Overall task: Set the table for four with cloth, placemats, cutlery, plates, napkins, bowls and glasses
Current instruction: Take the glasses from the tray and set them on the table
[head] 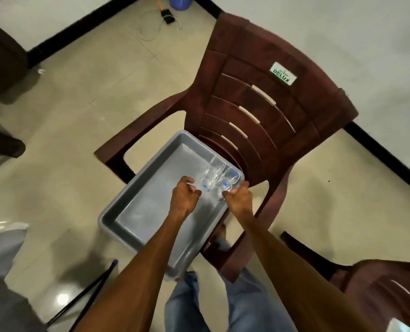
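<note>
Over the grey tub (pixel 137 197), left hand (pixel 184 196) and right hand (pixel 238 198), grips curled round blurred clear glasses (pixel 217 174).

Dim, soft blur, warped edges

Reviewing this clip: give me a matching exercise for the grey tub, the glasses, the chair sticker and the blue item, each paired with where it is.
Things:
1. grey tub
2. glasses
3. green-and-white sticker
4. blue item

Places:
A. on the chair's backrest
B. on the floor by the wall, top of view
C. on the chair seat
D. in the tub's far corner

Pairs: 1-C, 2-D, 3-A, 4-B
</note>
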